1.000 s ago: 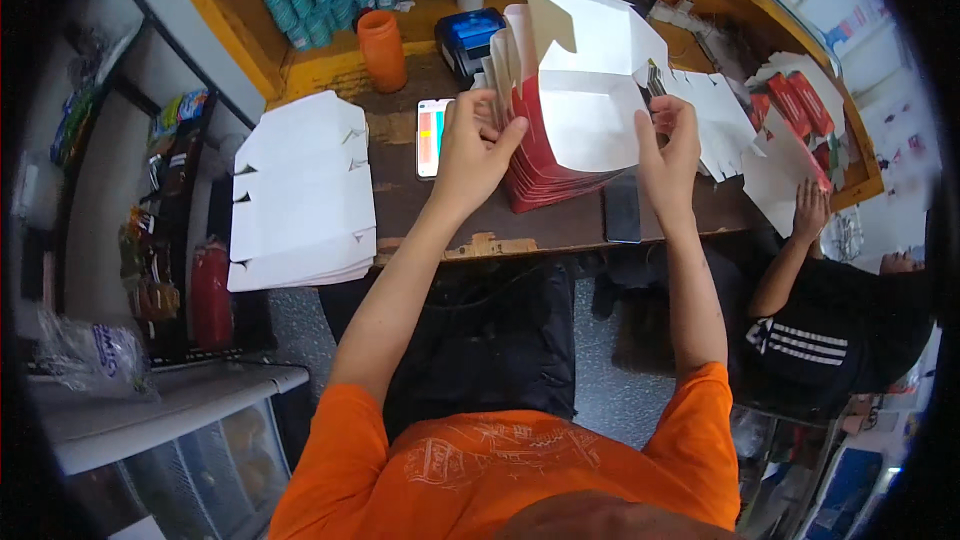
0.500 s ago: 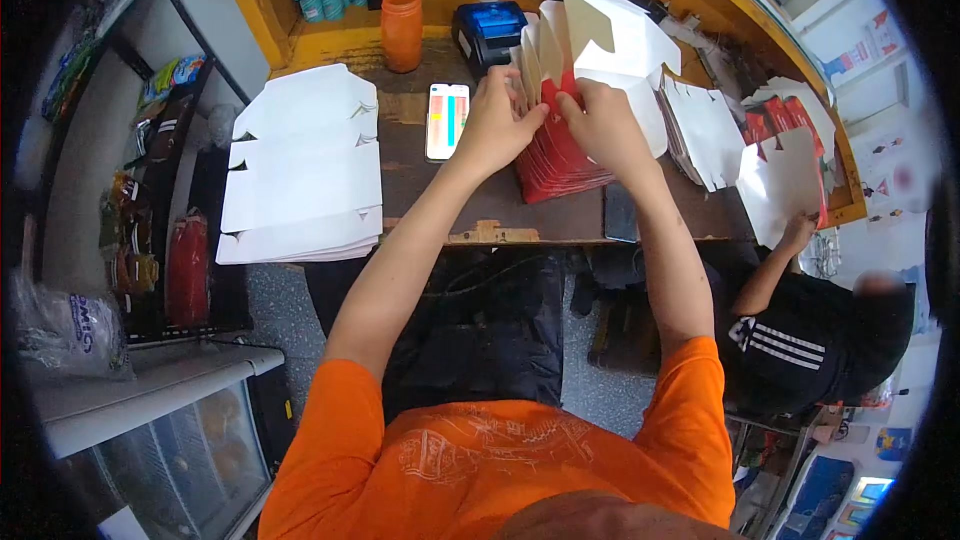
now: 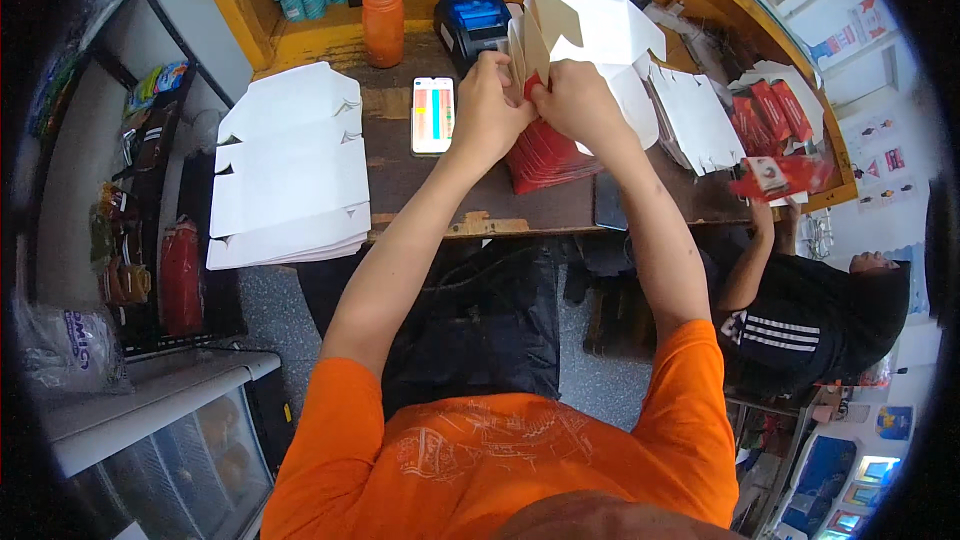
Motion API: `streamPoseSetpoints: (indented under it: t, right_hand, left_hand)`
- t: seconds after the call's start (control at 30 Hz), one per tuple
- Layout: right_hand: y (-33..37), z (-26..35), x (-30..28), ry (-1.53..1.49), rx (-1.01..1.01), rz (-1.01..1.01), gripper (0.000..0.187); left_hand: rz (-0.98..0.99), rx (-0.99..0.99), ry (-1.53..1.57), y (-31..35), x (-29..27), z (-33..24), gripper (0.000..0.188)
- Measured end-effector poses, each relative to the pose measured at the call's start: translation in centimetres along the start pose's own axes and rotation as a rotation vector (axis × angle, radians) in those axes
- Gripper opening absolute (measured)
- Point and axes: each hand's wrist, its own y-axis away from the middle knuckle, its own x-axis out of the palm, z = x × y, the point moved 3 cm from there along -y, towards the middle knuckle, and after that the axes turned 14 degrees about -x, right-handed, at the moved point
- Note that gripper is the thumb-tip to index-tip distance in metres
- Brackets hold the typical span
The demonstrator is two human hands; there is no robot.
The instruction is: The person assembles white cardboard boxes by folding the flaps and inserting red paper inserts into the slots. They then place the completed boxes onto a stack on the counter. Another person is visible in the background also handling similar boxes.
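Note:
A nested stack of red and white cardboard food boxes (image 3: 548,162) stands on the brown table ahead of me, its white inner flaps raised at the back. My left hand (image 3: 490,110) is closed on the left edge of the front box, thumb against its red side. My right hand (image 3: 578,105) is closed on the same box just to the right, its thumb close to the left one. The fingers of both hands are partly hidden behind the cardboard. Beyond my right hand, a white lid panel (image 3: 605,25) stands up.
Flat white box blanks (image 3: 290,165) lie piled at left; another pile (image 3: 690,115) lies right. A lit phone (image 3: 432,115), orange jar (image 3: 383,25) and blue-black printer (image 3: 472,25) stand between. At right a co-worker (image 3: 800,315) handles a red box (image 3: 780,176). A dark phone (image 3: 609,202) lies near the edge.
My hands stay on the front box, with slight finger shifts. The view has shifted a little. The co-worker's white-sided box has turned and now shows red, blurred by motion.

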Motion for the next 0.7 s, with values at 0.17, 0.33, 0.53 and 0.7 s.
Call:
streamPoseSetpoints:
  t: [0.17, 0.33, 0.53, 0.7]
  right_hand:
    - [-0.7, 0.2, -0.1, 0.056, 0.033, 0.075, 0.030]
    - [-0.6, -0.4, 0.2, 0.020, 0.012, 0.071, 0.034]
    - [-0.5, -0.5, 0.2, -0.030, 0.028, 0.115, 0.039]
    - [-1.4, -0.7, 1.1, 0.032, 0.054, 0.207, 0.041]
  left_hand:
    - [-0.053, 0.039, -0.059, -0.1, 0.3, 0.3, 0.058]
    - [-0.059, 0.018, -0.069, 0.0, 0.4, -0.2, 0.051]
    - [0.058, -0.032, -0.067, -0.1, 0.1, -1.2, 0.037]
    - [0.044, 0.043, -0.096, 0.0, 0.4, -1.0, 0.031]
